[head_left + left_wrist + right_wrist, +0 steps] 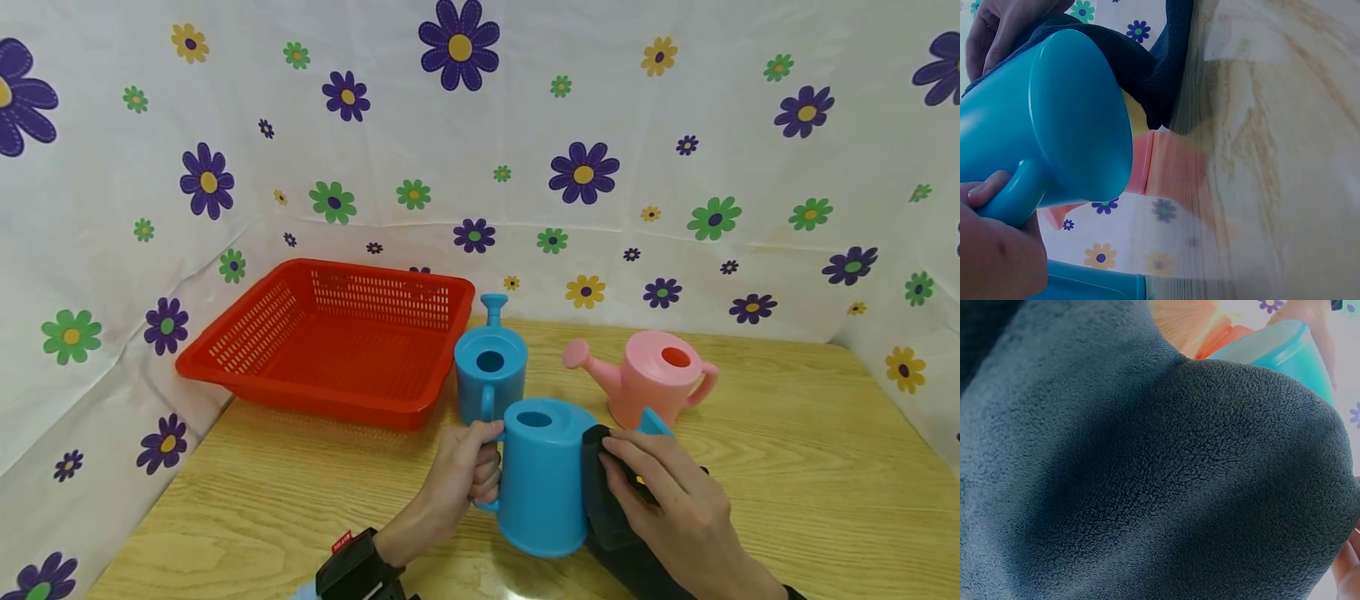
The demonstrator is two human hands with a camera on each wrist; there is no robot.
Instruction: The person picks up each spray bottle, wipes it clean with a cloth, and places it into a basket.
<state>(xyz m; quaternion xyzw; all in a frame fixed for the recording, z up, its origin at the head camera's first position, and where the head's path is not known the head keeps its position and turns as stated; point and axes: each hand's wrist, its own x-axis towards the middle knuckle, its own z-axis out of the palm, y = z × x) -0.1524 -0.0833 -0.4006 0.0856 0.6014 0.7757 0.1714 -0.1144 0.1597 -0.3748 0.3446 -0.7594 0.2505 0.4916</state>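
Observation:
A blue watering can [542, 492] is held up off the table by its handle, which my left hand [468, 471] grips with curled fingers. My right hand [675, 504] holds a dark cloth [611, 508] against the can's spout side; the thumb is hidden. The spout's blue tip shows just above the right fingers. In the left wrist view the can's base [1082, 115] faces the camera, with the dark cloth [1147, 69] draped behind it. Cloth [1166, 475] fills most of the right wrist view. Something yellow [1136, 115] shows below the cloth; its kind is unclear.
A second blue watering can [491, 367] stands just behind the held one. To its right stands a pink watering can [648, 379]. A red plastic basket [330, 400] sits at the back left. A flower-print sheet [510, 125] hangs behind the wooden table [810, 467].

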